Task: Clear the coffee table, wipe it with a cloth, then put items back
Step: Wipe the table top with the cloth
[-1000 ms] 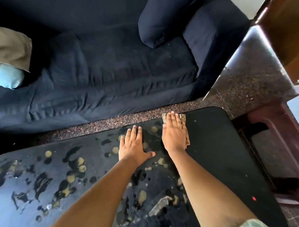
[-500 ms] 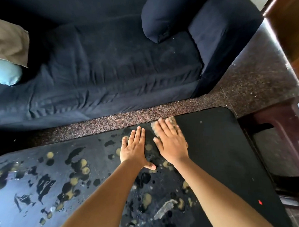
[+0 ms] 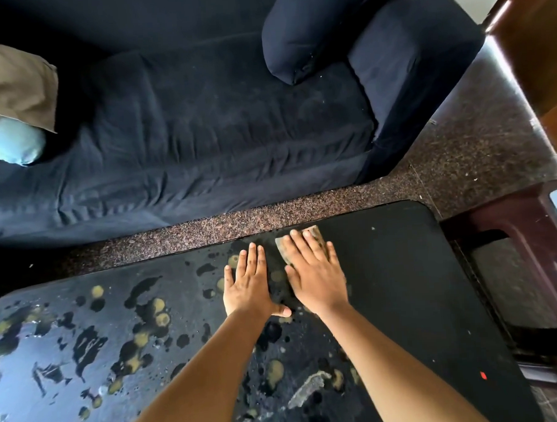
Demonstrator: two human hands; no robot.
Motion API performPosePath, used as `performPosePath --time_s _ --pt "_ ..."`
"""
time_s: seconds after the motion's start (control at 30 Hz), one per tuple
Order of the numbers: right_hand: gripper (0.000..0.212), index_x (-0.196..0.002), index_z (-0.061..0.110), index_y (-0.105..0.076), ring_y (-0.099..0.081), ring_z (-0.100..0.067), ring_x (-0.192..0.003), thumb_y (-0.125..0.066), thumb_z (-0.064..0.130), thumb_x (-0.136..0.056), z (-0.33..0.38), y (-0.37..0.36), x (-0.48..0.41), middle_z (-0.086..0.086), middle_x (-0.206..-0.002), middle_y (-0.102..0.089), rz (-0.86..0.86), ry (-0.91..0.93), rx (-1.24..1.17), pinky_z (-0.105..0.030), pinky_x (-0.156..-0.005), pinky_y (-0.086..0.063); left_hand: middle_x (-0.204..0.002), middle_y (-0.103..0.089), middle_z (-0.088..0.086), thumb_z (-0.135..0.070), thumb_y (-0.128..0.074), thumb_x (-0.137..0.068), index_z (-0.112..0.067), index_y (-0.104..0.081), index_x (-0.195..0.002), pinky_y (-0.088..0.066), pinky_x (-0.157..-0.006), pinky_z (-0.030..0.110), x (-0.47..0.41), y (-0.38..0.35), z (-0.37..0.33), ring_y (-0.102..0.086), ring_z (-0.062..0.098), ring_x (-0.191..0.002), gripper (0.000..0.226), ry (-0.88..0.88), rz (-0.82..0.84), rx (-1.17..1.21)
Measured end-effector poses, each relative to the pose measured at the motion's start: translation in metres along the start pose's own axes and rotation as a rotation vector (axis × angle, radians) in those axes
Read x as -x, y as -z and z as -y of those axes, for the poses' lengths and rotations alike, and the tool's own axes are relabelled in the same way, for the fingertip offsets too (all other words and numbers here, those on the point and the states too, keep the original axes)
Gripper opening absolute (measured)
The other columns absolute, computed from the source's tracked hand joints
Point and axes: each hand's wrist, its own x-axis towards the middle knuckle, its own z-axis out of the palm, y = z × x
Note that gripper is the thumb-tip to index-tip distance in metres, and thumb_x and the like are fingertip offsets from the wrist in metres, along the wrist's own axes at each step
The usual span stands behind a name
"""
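Head view: your 2 hands lie flat on the dark counter (image 3: 401, 269), side by side near its far edge. Your right hand (image 3: 315, 273) is spread open, palm down, pressing the cloth (image 3: 313, 233) against the surface; nothing is gripped, the fingers simply lie over it. Only the far end of the cloth shows, a tan strip poking out past your fingertips, just short of the counter's far edge. Its visible part runs away from you and slightly to the right, in line with your fingers, so its long axis seems to point toward the sofa (image 3: 203, 134); how far it reaches under your palm you cannot tell. Your left hand (image 3: 248, 282) is also open and flat, fingers together, thumb stuck out to the right and nearly touching your right wrist. It holds nothing and rests on bare counter just left of the cloth.

The counter's left and near parts are blotched with yellowish spots (image 3: 157, 308) and pale smears, while the part right of your right hand looks plain black. A small red speck (image 3: 482, 375) sits near the counter's right edge.

Beyond the counter a strip of speckled floor (image 3: 239, 225) separates it from the dark blue sofa. A light blue cushion (image 3: 9, 146) lies at its left end, and a dark cushion (image 3: 298, 37) sits at the right end.
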Motion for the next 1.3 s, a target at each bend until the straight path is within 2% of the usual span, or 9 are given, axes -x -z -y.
performPosePath --time_s 0.2,0.4,0.5,0.6,0.67,0.83,1.03,1.2,1.3 --pt "0.059 -0.149 0.025 -0.027 -0.023 -0.023 -0.143 -0.022 0.046 -0.094 0.005 0.001 -0.019 0.001 -0.155 -0.028 -0.091 -0.401 -0.037 -0.052 -0.112 -0.022 -0.155 0.030 -0.003 -0.063 -0.074 -0.063 -0.015 0.027 -0.146 0.011 -0.116 0.042 -0.001 0.000 0.001 0.023 0.015 -0.144 0.139 -0.006 0.005 -0.006" --pt "0.054 -0.148 0.032 -0.025 -0.021 -0.016 -0.144 -0.029 0.041 -0.095 0.005 0.004 -0.008 0.009 -0.155 -0.025 0.025 0.114 -0.008 -0.052 -0.113 -0.024 -0.155 0.030 -0.003 -0.064 -0.075 -0.062 -0.015 0.026 -0.147 0.012 -0.116 0.042 -0.002 -0.001 0.001 0.023 0.015 -0.144 0.141 0.001 0.002 -0.002" --pt "0.054 -0.150 0.035 -0.012 -0.006 -0.013 -0.146 -0.025 0.043 -0.098 -0.030 0.012 -0.015 0.013 -0.158 -0.009 0.043 -0.166 0.003 -0.052 -0.116 -0.012 -0.154 0.031 -0.003 -0.065 -0.074 -0.063 -0.016 0.028 -0.146 0.011 -0.116 0.043 0.000 0.001 0.000 0.023 0.016 -0.144 0.140 -0.003 0.012 -0.006" --pt "0.056 -0.151 0.031 -0.011 -0.003 -0.018 -0.147 -0.026 0.043 -0.099 -0.027 0.014 -0.031 0.008 -0.159 -0.011 -0.006 -0.403 -0.035 -0.052 -0.116 -0.010 -0.154 0.032 -0.003 -0.064 -0.074 -0.062 -0.018 0.028 -0.146 0.010 -0.117 0.045 0.001 0.000 0.000 0.024 0.017 -0.144 0.140 0.008 -0.004 -0.006" --pt "0.056 -0.151 0.031 -0.012 -0.004 -0.019 -0.147 -0.029 0.042 -0.098 -0.009 0.010 -0.035 0.007 -0.159 -0.012 -0.011 -0.322 -0.045 -0.051 -0.116 -0.010 -0.154 0.032 -0.003 -0.063 -0.074 -0.063 -0.019 0.029 -0.145 0.008 -0.117 0.047 0.002 -0.001 -0.002 0.024 0.018 -0.144 0.139 0.024 -0.020 -0.007" --pt "0.057 -0.149 0.033 -0.021 -0.017 -0.014 -0.145 -0.027 0.043 -0.093 -0.024 0.008 0.002 0.011 -0.156 -0.022 0.065 0.217 0.065 -0.050 -0.113 -0.025 -0.156 0.029 -0.003 -0.062 -0.073 -0.065 -0.021 0.029 -0.145 0.004 -0.117 0.047 0.010 -0.007 -0.002 0.021 0.021 -0.145 0.136 0.084 -0.065 0.054" --pt "0.058 -0.148 0.029 -0.028 -0.024 -0.019 -0.143 -0.020 0.043 -0.092 -0.014 0.002 0.017 0.007 -0.154 -0.029 -0.049 -0.291 -0.023 -0.052 -0.111 -0.024 -0.157 0.027 0.000 -0.064 -0.071 -0.067 -0.021 0.027 -0.146 0.004 -0.117 0.048 0.015 -0.011 0.000 0.021 0.022 -0.145 0.133 0.116 -0.101 0.083" --pt "0.056 -0.148 0.031 -0.027 -0.024 -0.013 -0.143 -0.031 0.042 -0.093 -0.015 -0.001 0.049 0.010 -0.154 -0.028 0.008 0.173 0.058 -0.050 -0.111 -0.031 -0.156 0.027 0.002 -0.070 -0.068 -0.065 -0.020 0.027 -0.147 0.000 -0.118 0.048 0.016 -0.019 0.004 0.020 0.023 -0.145 0.134 0.133 -0.139 0.110" --pt "0.054 -0.147 0.033 -0.028 -0.027 -0.012 -0.141 -0.032 0.042 -0.093 -0.041 0.000 0.058 0.013 -0.153 -0.029 -0.017 0.073 0.091 -0.051 -0.109 -0.032 -0.157 0.026 0.003 -0.071 -0.065 -0.067 -0.020 0.027 -0.147 0.000 -0.118 0.049 0.018 -0.021 0.004 0.019 0.023 -0.145 0.132 0.128 -0.151 0.109"
